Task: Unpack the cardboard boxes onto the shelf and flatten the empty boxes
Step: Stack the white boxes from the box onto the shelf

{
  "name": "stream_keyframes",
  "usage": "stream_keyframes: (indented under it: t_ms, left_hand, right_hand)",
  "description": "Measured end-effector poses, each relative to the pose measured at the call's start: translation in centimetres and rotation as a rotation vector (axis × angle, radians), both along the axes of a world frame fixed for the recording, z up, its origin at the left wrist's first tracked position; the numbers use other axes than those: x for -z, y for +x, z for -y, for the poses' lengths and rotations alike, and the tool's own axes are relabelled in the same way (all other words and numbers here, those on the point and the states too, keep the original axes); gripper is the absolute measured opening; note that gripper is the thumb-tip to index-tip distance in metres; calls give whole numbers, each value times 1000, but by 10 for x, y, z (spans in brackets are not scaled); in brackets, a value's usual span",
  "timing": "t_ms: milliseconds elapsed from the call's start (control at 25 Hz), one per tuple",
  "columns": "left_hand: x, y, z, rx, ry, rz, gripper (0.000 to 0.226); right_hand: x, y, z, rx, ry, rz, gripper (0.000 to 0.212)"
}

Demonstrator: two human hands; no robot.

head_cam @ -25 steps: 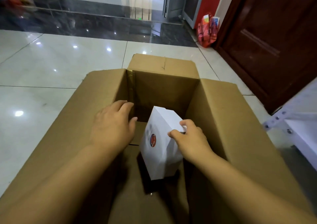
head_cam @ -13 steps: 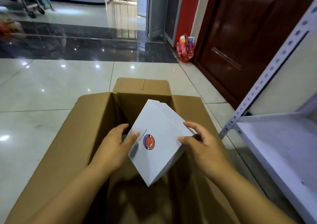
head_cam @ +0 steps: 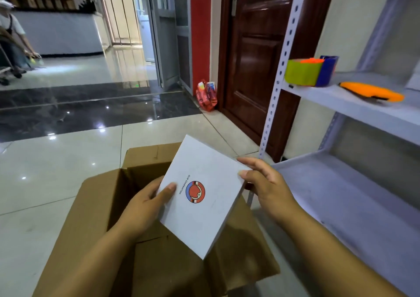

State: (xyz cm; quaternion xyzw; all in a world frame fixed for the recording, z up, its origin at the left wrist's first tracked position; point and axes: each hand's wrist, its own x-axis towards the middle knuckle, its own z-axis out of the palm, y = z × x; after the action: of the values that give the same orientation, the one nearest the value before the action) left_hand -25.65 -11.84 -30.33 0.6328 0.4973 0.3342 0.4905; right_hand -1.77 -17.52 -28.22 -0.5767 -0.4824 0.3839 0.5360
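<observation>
A flat white cardboard packet with a red-and-blue round logo (head_cam: 200, 196) sits tilted in the lower middle of the frame, held above the open brown cardboard box (head_cam: 95, 208) on the pale tiled floor (head_cam: 56, 160). The left hand (head_cam: 145, 208) grips the packet's left edge, thumb on the printed face and fingers curled beneath. The right hand (head_cam: 266, 183) pinches its right corner, thumb on top, the other fingers behind the edge. Both forearms reach in from the bottom of the frame.

The box flaps stand open below the packet. At right, the grey metal shelf (head_cam: 354, 205) has a bare lower board just beside the right hand; its upper board carries a green-and-blue container (head_cam: 304, 71) and an orange tool (head_cam: 372, 92). A dark wooden door (head_cam: 254, 58) and a red bag (head_cam: 206, 94) stand further back.

Compared with half a second ago, the packet is higher, out of the box and nearer the shelf, and the view has lifted to show the upper board.
</observation>
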Motion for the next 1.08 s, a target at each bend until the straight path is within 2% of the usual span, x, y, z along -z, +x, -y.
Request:
stream_keyframes:
  t_ms: [120,240,320,440,480,600,680,800,840,960,1080]
  left_hand:
    - [-21,14,6,49,3,76,41]
    - [-42,35,13,79,35,123,42]
    - [-52,47,17,100,65,146,48]
    - [-65,66,23,140,108,160,79]
    - [-69,73,24,140,110,172,79]
    - [-80,95,30,134,80,257,45]
    - [-91,107,30,135,57,267,46]
    - [-114,126,28,121,74,331,42]
    - [-122,134,23,114,74,344,40]
    - [-153,158,8,86,138,356,27]
    - [-179,188,-10,83,145,347,26]
  right_hand:
    - [-26,13,4,32,54,-34,35]
    - [-49,31,8,69,104,-33,30]
    - [-64,42,11,91,151,-36,34]
    - [-84,52,18,133,206,-1,68]
    - [-91,55,20,149,214,7,74]
    - [-109,67,26,202,235,78,61]
    - [-122,73,31,223,212,115,42]
    - [-132,83,33,174,196,135,37]
    - [-135,88,33,155,207,160,43]
    - [-143,104,29,108,214,235,89]
    - [-155,123,33,67,237,294,97]
